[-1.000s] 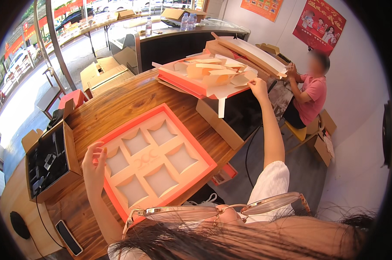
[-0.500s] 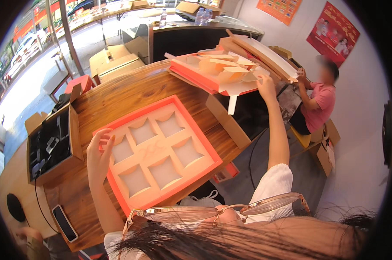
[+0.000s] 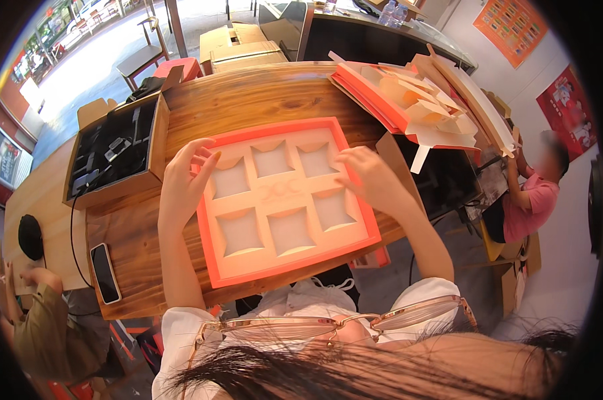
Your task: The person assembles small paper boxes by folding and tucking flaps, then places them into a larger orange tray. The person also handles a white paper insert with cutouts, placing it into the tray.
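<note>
While both hands rest on one tray, the scene from left to right reads as follows.

Far left: another person's arm (image 3: pixel 31 313) in an olive sleeve shows at the edge, low beside the table.

Phone: a dark phone (image 3: pixel 105 272) lies flat on the wooden table (image 3: pixel 261 100), near its left front corner, with a black cable running past it.

Cardboard box: an open box (image 3: pixel 115 157) of dark devices and cords sits on the table, just left of the tray.

Left hand: the left hand (image 3: pixel 181 183) lies on the tray's upper left corner, fingers spread and loose, fingertips on the orange rim, grasping nothing.

Tray: the orange box tray (image 3: pixel 285 200) with a pale insert of six square wells lies flat on the table in front of the person, its near edge close to the table's front.

Right hand: the right hand (image 3: pixel 371 177) presses on the insert by the upper right well, fingers bent downward onto the card, not closed round anything.

Stack: folded orange and pale box parts (image 3: pixel 415 100) are piled at the table's far right.

Far right: a seated person in a pink top (image 3: pixel 531 203) is beyond the table.
</note>
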Tool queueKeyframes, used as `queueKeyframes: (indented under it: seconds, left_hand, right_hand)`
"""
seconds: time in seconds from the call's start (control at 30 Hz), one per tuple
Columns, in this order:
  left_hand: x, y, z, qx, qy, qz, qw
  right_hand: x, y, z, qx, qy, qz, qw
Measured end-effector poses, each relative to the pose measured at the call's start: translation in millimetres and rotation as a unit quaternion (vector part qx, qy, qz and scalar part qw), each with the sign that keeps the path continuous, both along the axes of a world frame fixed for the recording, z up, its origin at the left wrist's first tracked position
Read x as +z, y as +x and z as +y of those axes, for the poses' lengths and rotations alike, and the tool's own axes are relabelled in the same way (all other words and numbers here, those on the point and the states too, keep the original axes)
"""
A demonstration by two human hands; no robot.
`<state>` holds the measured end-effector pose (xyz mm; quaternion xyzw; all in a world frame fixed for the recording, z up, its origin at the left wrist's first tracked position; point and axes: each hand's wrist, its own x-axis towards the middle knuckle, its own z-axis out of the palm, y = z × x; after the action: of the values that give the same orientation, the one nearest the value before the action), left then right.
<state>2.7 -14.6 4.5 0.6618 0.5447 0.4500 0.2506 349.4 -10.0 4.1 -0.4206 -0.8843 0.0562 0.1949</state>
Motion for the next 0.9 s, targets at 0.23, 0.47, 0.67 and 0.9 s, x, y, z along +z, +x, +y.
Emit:
queueKeyframes:
  seconds: [0.23, 0.47, 0.67, 0.9]
  left_hand:
    - [1, -4, -1, -0.006, -0.012, 0.011, 1.000]
    - [-1, -7, -2, -0.008, 0.002, 0.047, 0.999]
    - [-5, -8, 0, -0.006, -0.010, 0.059, 0.998]
    - [-6, -6, 1, -0.011, -0.028, 0.069, 0.997]
  right_hand:
    - [-66, -67, 12, 0.098, -0.083, -0.039, 0.991]
    - [-72, -82, 25, 0.083, -0.158, -0.033, 0.983]
    - [-67, -65, 26, 0.057, -0.202, -0.036, 0.977]
    - [-76, -64, 29, 0.074, -0.190, -0.010, 0.979]
